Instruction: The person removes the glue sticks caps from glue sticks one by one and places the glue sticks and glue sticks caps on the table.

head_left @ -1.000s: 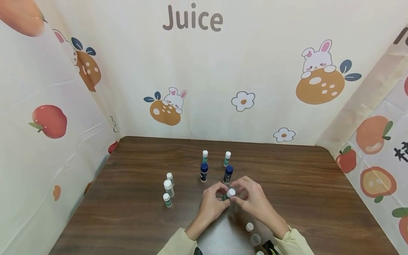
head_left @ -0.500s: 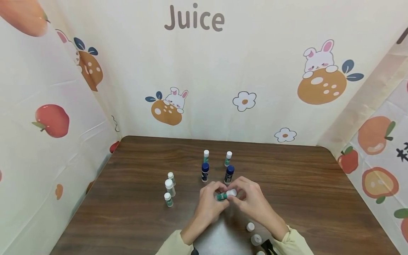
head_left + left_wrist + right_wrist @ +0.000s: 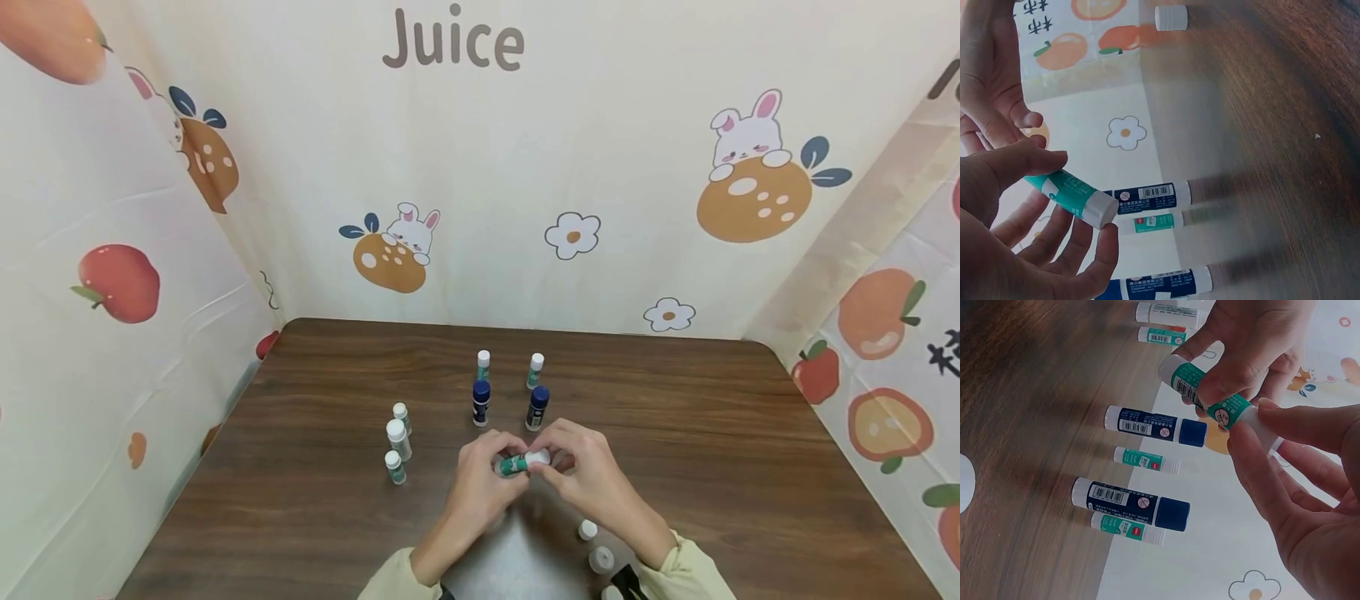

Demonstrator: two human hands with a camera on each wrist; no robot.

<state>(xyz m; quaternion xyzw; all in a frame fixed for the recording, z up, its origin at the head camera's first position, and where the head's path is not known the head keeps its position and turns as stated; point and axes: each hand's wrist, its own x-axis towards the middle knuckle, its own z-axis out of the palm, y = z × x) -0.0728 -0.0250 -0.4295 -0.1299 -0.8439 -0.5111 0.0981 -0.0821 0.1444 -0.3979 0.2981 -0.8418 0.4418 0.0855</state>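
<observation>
A green-labelled glue stick (image 3: pixel 513 465) lies nearly level between my two hands above the table. My left hand (image 3: pixel 478 477) grips its body from the left, thumb over the label. With fingertips and thumb, my right hand (image 3: pixel 588 468) pinches the white cap end. In the right wrist view the green label (image 3: pixel 1234 411) faces the camera, and the fingers of both hands meet near the cap. Just beyond the hands stand two navy-capped glue sticks, one on the left (image 3: pixel 481 410) and one on the right (image 3: pixel 536 413), both upright.
Two small green glue sticks (image 3: pixel 533 377) stand behind the navy ones. Three white-capped sticks (image 3: pixel 398 443) form a row at the left. Near my right forearm lie a white cap (image 3: pixel 587 530), a translucent round piece (image 3: pixel 601 560) and a black item (image 3: pixel 628 581). A printed curtain (image 3: pixel 480 167) encloses the table.
The glue stick has swung from tilted up to nearly level, showing more of its green label. My left hand has shifted slightly left, while the right stays at the cap end.
</observation>
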